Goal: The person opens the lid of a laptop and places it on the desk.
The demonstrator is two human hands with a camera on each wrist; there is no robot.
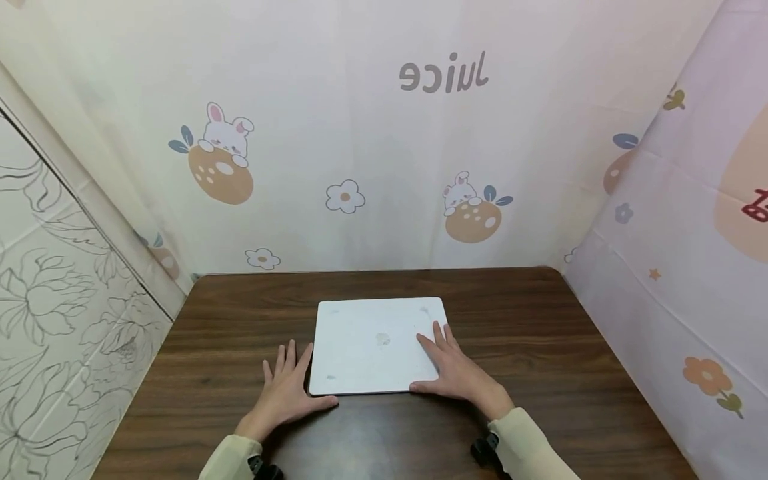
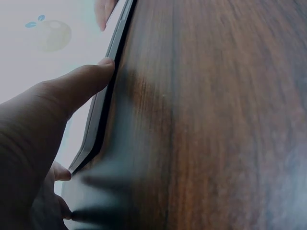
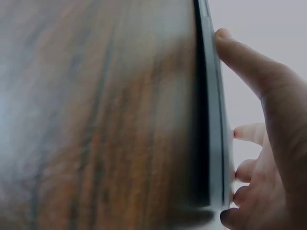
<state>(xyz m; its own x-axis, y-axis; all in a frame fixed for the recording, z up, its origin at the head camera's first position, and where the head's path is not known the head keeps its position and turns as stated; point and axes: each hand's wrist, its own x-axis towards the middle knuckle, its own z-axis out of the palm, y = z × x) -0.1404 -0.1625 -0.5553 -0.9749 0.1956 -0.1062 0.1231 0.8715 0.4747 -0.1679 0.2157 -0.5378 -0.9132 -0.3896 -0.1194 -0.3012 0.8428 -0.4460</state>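
A closed silver laptop (image 1: 366,353) lies flat on the wooden table in the head view, with a faint logo in the middle of its lid. My left hand (image 1: 285,390) is spread at its front left corner, the fingers along the left side and the thumb by the front edge. In the left wrist view that thumb (image 2: 72,88) overlaps the laptop's front edge (image 2: 98,115). Over the right part of the lid lies my right hand (image 1: 459,373), fingers spread. Its thumb (image 3: 244,55) touches the front edge in the right wrist view.
The dark wooden table (image 1: 240,307) has rounded far corners. A pale printed curtain (image 1: 288,160) hangs right behind it, another curtain (image 1: 678,280) borders the right side, and a floral-patterned panel (image 1: 54,320) stands on the left. Dark wrist cameras sit below both hands.
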